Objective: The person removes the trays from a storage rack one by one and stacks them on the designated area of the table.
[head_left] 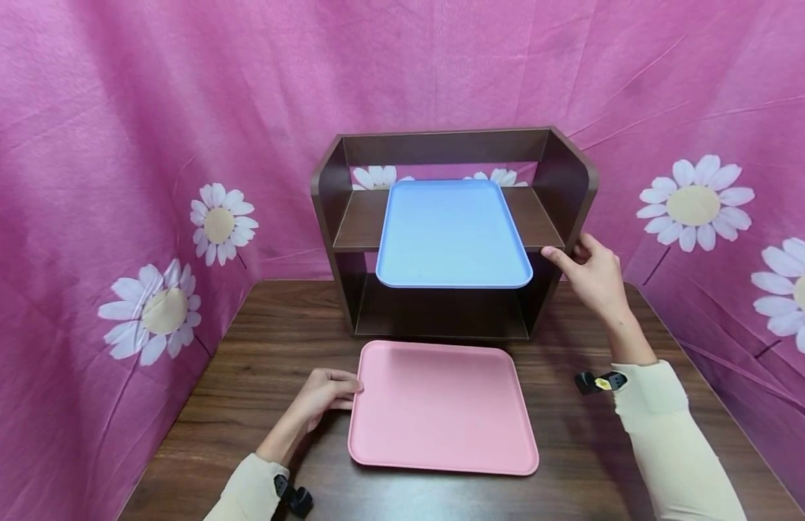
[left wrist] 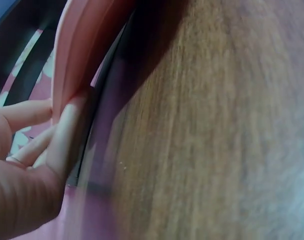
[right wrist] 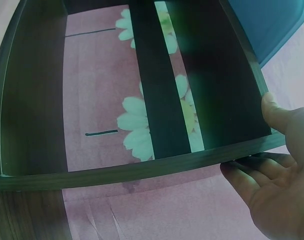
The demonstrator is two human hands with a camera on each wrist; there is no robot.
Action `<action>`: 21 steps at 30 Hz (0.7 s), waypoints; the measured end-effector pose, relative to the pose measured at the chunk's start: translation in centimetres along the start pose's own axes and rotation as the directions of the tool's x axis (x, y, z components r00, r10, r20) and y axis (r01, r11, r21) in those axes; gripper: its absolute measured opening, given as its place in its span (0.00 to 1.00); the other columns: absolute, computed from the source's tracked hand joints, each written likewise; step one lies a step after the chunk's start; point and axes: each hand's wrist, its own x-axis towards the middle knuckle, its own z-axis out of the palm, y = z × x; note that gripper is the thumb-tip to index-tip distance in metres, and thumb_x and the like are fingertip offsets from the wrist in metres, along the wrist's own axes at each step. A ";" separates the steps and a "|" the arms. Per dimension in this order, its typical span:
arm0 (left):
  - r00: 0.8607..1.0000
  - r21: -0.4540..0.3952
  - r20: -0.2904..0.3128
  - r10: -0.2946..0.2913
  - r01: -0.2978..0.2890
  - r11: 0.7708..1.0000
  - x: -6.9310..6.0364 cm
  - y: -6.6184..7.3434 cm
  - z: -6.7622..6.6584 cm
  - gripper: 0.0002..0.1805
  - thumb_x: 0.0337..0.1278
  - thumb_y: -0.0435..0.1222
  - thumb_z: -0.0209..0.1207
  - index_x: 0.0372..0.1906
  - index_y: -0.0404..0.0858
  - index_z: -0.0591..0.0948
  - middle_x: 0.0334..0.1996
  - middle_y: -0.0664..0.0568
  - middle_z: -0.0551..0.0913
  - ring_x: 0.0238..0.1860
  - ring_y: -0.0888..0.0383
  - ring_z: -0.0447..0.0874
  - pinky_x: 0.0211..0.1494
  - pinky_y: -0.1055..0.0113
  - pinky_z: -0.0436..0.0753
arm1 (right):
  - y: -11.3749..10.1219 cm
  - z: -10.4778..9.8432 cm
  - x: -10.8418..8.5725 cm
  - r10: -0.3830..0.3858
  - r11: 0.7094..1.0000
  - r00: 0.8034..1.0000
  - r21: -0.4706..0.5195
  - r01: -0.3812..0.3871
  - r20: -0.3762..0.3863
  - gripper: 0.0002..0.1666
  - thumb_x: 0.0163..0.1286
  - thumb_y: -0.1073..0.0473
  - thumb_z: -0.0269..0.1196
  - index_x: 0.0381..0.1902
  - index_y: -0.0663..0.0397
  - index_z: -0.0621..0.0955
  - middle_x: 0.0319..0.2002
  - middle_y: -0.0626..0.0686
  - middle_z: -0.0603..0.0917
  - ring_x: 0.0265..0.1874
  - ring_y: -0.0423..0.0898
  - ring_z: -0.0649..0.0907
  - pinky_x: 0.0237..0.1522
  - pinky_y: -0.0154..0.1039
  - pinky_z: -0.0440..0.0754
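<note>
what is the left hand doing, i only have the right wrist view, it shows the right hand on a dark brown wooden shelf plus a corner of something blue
Observer: The person's left hand pinches the left edge of a flat pink rectangular tray.
Operator: where's that tray
Observer: In front of the shelf, outside both levels.
Operator: and the blue thing, does it reach into the shelf
Observer: Yes, it is a light blue rectangular tray, its far part over the brown upper board.
</note>
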 end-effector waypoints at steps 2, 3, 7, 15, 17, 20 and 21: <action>1.000 0.035 -0.025 0.019 -0.018 0.999 -0.2 0.3 0.3 0.17 0.62 0.27 0.65 0.50 0.15 0.83 0.32 0.50 0.89 0.33 0.61 0.89 0.41 0.65 0.93 | 0.0 0.0 0.0 0.002 1.000 1.000 0.001 -0.002 0.000 0.28 0.70 0.39 0.73 0.50 0.56 0.81 0.26 0.19 0.80 0.19 0.26 0.81 0.25 0.25 0.75; 0.999 0.055 -0.036 0.027 -0.025 0.998 -0.3 0.3 0.4 0.17 0.62 0.27 0.65 0.49 0.15 0.83 0.32 0.49 0.90 0.33 0.61 0.89 0.40 0.65 0.93 | 0.0 0.0 0.0 0.002 1.000 1.000 0.003 -0.002 0.002 0.28 0.70 0.39 0.73 0.51 0.56 0.81 0.26 0.20 0.80 0.19 0.26 0.81 0.25 0.25 0.76; 0.994 0.140 -0.092 0.062 -0.048 0.989 -0.5 0.5 0.9 0.15 0.61 0.26 0.66 0.46 0.16 0.85 0.33 0.43 0.91 0.32 0.60 0.90 0.40 0.62 0.93 | 0.1 0.0 0.0 0.004 1.000 1.000 0.005 -0.004 0.004 0.28 0.70 0.39 0.73 0.50 0.56 0.81 0.25 0.19 0.80 0.19 0.26 0.81 0.24 0.25 0.76; 0.968 0.435 -0.184 0.173 -0.078 0.897 -0.3 0.4 1.4 0.07 0.56 0.28 0.70 0.37 0.27 0.91 0.28 0.41 0.92 0.28 0.50 0.94 0.36 0.59 0.93 | 0.0 0.1 0.0 -0.003 1.000 1.000 -0.010 0.003 -0.003 0.27 0.70 0.39 0.73 0.48 0.56 0.80 0.21 0.19 0.77 0.19 0.27 0.80 0.24 0.26 0.74; 0.964 0.487 -0.192 0.182 -0.067 0.871 -0.2 0.4 1.5 0.05 0.55 0.28 0.70 0.35 0.29 0.91 0.27 0.43 0.92 0.27 0.51 0.94 0.35 0.61 0.92 | 0.0 0.1 0.0 -0.005 1.000 1.000 -0.009 0.005 -0.003 0.27 0.70 0.39 0.73 0.48 0.56 0.81 0.21 0.18 0.77 0.19 0.27 0.80 0.24 0.26 0.74; 0.964 0.514 -0.194 0.183 -0.060 0.856 -0.2 0.5 1.7 0.04 0.54 0.28 0.70 0.33 0.30 0.91 0.26 0.44 0.92 0.26 0.52 0.93 0.34 0.63 0.92 | 0.0 0.1 0.1 -0.005 1.000 1.000 -0.008 0.005 -0.002 0.27 0.70 0.39 0.73 0.49 0.55 0.81 0.21 0.19 0.78 0.19 0.28 0.80 0.23 0.26 0.74; 0.964 0.517 -0.193 0.183 -0.058 0.854 -0.2 0.6 1.7 0.03 0.54 0.27 0.70 0.33 0.30 0.91 0.26 0.44 0.92 0.26 0.52 0.93 0.33 0.63 0.92 | 0.0 0.1 0.1 -0.004 1.000 1.000 -0.006 0.004 -0.001 0.27 0.70 0.39 0.73 0.50 0.55 0.81 0.22 0.20 0.78 0.19 0.27 0.80 0.23 0.26 0.74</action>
